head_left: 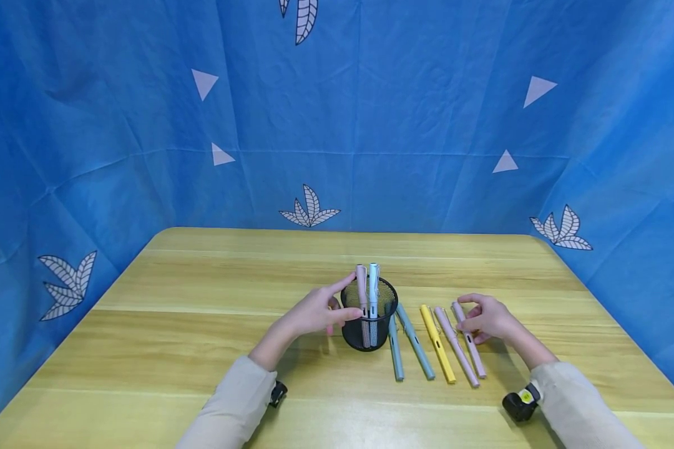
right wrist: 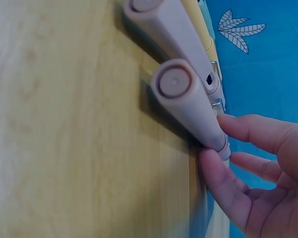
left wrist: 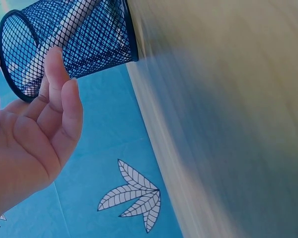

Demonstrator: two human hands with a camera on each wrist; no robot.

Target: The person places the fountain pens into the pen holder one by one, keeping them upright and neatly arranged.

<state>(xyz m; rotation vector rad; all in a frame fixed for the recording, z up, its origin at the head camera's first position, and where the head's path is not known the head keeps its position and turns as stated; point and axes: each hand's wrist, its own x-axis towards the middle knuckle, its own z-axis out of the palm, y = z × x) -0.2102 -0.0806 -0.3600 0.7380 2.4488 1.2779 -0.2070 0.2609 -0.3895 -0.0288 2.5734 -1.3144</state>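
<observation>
My left hand (head_left: 314,310) holds the black mesh pen cup (head_left: 351,335) from its left side, index finger at the back of the rim and thumb at the front. A pale purple pen (head_left: 362,284) and a light blue pen (head_left: 374,284) stand in the cup. In the left wrist view, curled fingers lie against the mesh (left wrist: 94,44). My right hand (head_left: 490,318) pinches the rightmost pale purple pen (head_left: 475,360) near its clip end, thumb and fingers on opposite sides. In the right wrist view this pen (right wrist: 188,111) points its round end at the camera.
Left of the held pen lie another pale purple pen (head_left: 460,352), a yellow pen (head_left: 438,343) and two teal pens (head_left: 417,345), side by side on the wooden table (head_left: 202,349). A blue patterned cloth (head_left: 359,125) hangs behind the table and along its sides.
</observation>
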